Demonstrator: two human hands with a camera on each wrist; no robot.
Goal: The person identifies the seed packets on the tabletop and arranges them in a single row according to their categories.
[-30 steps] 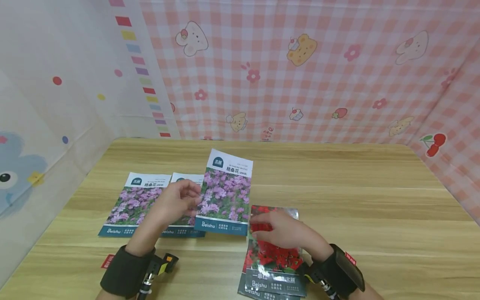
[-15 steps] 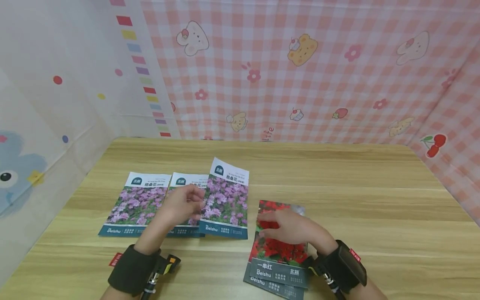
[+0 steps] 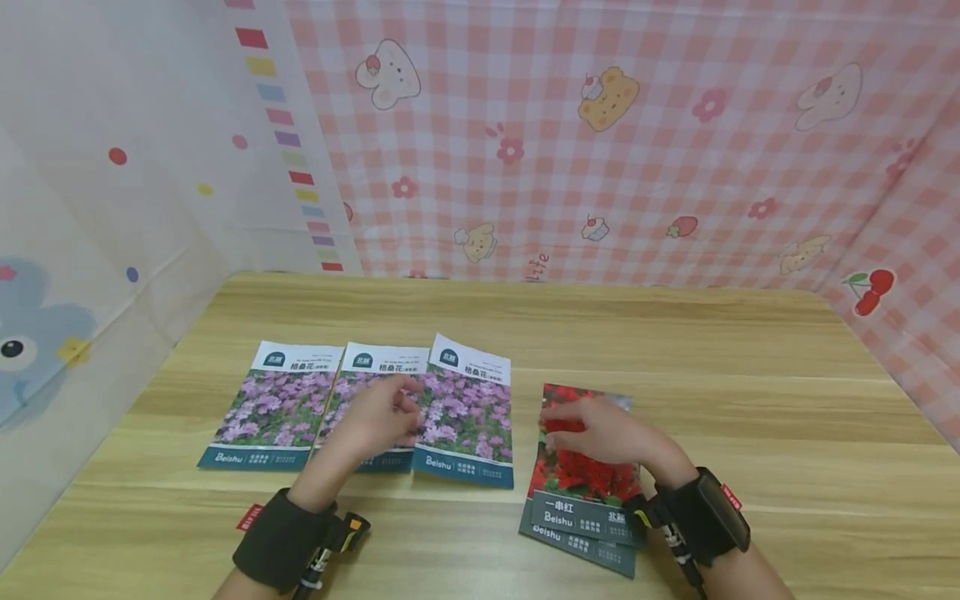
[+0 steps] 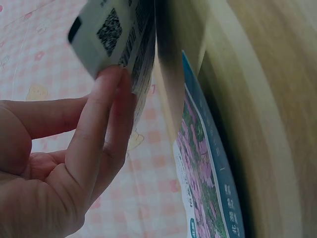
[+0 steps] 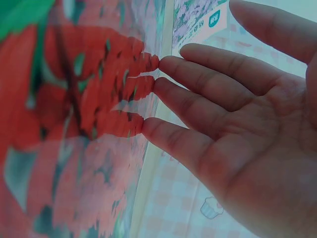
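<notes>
1. My left hand (image 3: 378,421) pinches the third purple packet's (image 3: 468,412) left edge, beside two others.
2. My right hand (image 3: 600,429), fingers (image 5: 198,84) straight, presses the red packets (image 3: 588,492).
3. The worktop (image 3: 750,392) lies bare rightward.

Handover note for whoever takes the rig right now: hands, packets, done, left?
Left hand: pinches the edge of the third purple-flower seed packet, at the right end of a row with two other purple-flower packets on the wooden table.
Right hand: straight fingers press on the red-flower seed packet stack.
Done: three purple packets side by side.
Left, probably: release the third, then spread the red stack.
</notes>
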